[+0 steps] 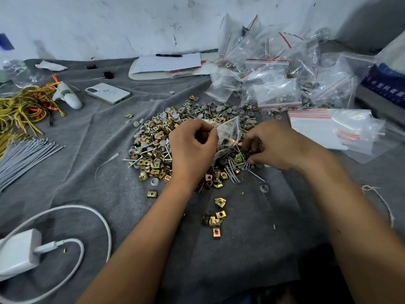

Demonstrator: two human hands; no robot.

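A heap of brass clip nuts, grey plastic caps and steel screws [157, 145] lies on the grey cloth [87, 172] in the middle. Over the heap, my left hand [192, 145] pinches the rim of a small clear zip bag [229, 132] with a few grey caps inside. My right hand [269, 145] is just right of the bag, fingers curled down among the screws and nuts; what they hold is hidden. A few loose clip nuts [215, 219] lie nearer to me.
Filled zip bags [276, 84] pile up at the back right, empty bags [317, 126] beside them. A phone [107, 93], yellow and orange wires [24, 106], grey ties [24, 154], a white charger with cable [19, 251], and a notepad with pen [166, 62] surround the heap.
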